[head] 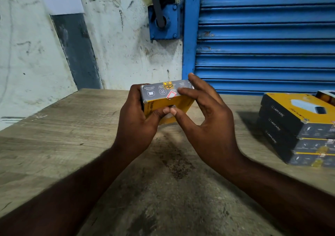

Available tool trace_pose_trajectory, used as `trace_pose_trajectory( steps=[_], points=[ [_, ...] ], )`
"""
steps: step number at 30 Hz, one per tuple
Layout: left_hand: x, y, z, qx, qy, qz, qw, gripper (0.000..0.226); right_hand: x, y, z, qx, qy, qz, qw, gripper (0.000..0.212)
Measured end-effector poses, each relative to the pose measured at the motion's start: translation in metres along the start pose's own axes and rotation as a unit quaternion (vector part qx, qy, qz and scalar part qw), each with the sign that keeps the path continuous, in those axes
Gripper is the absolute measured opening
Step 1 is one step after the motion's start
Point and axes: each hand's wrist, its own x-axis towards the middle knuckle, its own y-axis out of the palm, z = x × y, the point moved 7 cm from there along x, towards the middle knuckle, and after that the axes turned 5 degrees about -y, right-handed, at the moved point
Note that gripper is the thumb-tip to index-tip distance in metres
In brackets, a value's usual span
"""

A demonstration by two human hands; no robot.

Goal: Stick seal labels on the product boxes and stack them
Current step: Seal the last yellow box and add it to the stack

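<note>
I hold a yellow and grey product box (159,93) above the middle of the wooden table (54,132), its grey end face turned up toward me. My left hand (139,119) grips its left side, thumb on the yellow front. My right hand (204,117) holds the right side, index finger lying across the grey face and thumb meeting the left thumb. A red-and-white seal label (171,95) sits folded over the edge between the grey and yellow faces. A gold holographic sticker (169,85) lies on the far edge.
A stack of three like boxes (297,128) stands at the table's right, with another box (326,95) partly visible behind it. A blue roller shutter (262,36) and a scuffed white wall (117,50) close off the back. The table's left edge runs diagonally.
</note>
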Motion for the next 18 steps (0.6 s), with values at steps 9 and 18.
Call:
trace_pose_trajectory(
  steps=[9, 18],
  points=[
    [0.0007, -0.0041, -0.0054, 0.044, 0.026, -0.024, 0.998, 0.047, -0.0006, 0.0039, 0.0048, 0.015, 0.034, 0.027, 0.999, 0.034],
    [-0.0003, -0.0036, -0.0089, 0.046, 0.034, -0.022, 0.998, 0.048, 0.0006, 0.0062, -0.0008, 0.068, 0.074, 0.016, 0.995, 0.027]
  ],
)
